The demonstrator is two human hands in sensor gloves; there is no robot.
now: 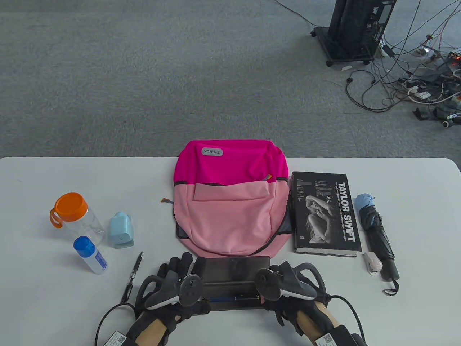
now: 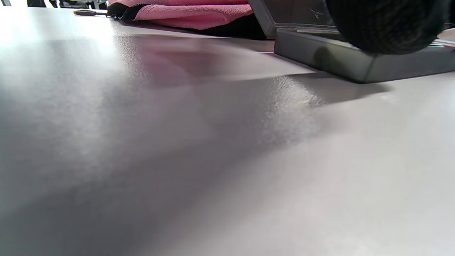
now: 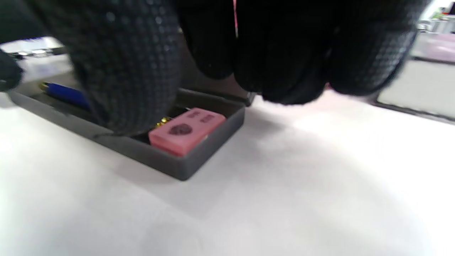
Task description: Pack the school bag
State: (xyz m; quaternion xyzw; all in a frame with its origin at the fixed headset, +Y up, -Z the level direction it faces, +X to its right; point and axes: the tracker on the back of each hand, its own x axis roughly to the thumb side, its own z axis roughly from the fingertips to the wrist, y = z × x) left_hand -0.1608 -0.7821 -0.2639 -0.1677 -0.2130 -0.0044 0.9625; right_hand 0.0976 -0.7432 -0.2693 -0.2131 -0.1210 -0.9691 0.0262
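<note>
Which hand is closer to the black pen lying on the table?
Left. The left hand rests at the left end of the pencil case, just beside the black pen. The right hand is at the case's far end, farther away.

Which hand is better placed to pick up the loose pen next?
Left. The pen lies just outside the left hand, on the case's left; the right hand is at the case's far end.

Probably a lab or office, grey carpet (image 1: 144,72), wheeled equipment stand (image 1: 351,30), tangled floor cables (image 1: 414,79)
</note>
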